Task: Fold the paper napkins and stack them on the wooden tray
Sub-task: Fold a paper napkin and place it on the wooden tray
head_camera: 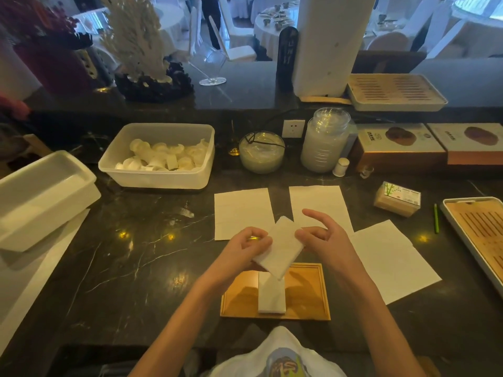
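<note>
1. The left hand (pixel 249 247) and right hand (pixel 322 235) pinched one folded napkin (pixel 280 247) above the wooden tray (pixel 304 292), probably to stack it.
2. The tray sat at the counter's (pixel 136 254) near edge, easy to reach.

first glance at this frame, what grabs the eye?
Dead centre, both hands hold a folded white paper napkin above the small square wooden tray: left hand under its left edge, right hand pinching the right. A narrow folded white napkin already lies on that tray. Behind and to the right, three flat unfolded white paper sheets sit bright on the dark marble counter.
</note>
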`<state>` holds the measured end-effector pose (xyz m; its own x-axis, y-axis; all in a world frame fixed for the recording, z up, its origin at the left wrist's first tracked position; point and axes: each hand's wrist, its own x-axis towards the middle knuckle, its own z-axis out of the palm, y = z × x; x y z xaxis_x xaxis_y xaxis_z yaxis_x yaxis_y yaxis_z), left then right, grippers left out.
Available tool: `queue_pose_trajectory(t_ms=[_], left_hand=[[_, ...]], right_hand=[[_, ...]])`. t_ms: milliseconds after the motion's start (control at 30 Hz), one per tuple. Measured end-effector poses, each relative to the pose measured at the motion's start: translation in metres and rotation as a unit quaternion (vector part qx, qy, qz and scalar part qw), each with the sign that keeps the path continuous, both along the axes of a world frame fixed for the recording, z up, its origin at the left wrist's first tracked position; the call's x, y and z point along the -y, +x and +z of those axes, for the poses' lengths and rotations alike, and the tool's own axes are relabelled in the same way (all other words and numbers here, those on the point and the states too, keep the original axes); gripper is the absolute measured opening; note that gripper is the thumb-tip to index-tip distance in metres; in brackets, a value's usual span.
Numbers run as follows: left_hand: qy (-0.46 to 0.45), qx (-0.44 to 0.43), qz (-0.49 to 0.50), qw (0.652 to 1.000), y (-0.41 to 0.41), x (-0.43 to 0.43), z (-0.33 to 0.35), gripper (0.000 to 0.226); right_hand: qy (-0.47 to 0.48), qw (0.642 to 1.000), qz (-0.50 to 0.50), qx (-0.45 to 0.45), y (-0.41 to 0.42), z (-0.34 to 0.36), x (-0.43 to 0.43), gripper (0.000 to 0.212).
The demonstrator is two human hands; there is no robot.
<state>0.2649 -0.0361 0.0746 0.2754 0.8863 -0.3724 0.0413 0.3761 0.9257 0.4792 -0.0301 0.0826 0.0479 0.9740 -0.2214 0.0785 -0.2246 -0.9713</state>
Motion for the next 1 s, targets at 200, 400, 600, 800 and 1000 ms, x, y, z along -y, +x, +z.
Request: queue_pose_trajectory(t_ms=[200, 400, 600, 800, 1000], left_hand=[[0.019, -0.045, 0.083, 0.995, 0.005, 0.007, -0.026, 0.006], [-0.058, -0.059, 0.082, 0.993, 0.003, 0.033, -0.057, 0.016], [-0.113, -0.115, 0.053, 0.985, 0.002, 0.042, -0.081, 0.023], [-0.148, -0.166, 0.058, 0.973, 0.012, 0.050, -0.115, 0.023], [-0.138, -0.195, 0.080, 0.968, 0.020, 0.045, -0.134, 0.013]], right_hand=[[-0.068, 0.997, 0.023, -0.022, -0.007, -0.012, 0.008, 0.038], [-0.160, 0.985, 0.059, 0.001, -0.012, -0.055, 0.032, 0.019], [-0.169, 0.983, 0.040, 0.053, -0.015, -0.104, 0.046, 0.020], [-0.181, 0.979, 0.013, 0.089, -0.019, -0.152, 0.059, 0.018], [-0.152, 0.977, -0.003, 0.148, -0.026, -0.163, 0.049, 0.022]])
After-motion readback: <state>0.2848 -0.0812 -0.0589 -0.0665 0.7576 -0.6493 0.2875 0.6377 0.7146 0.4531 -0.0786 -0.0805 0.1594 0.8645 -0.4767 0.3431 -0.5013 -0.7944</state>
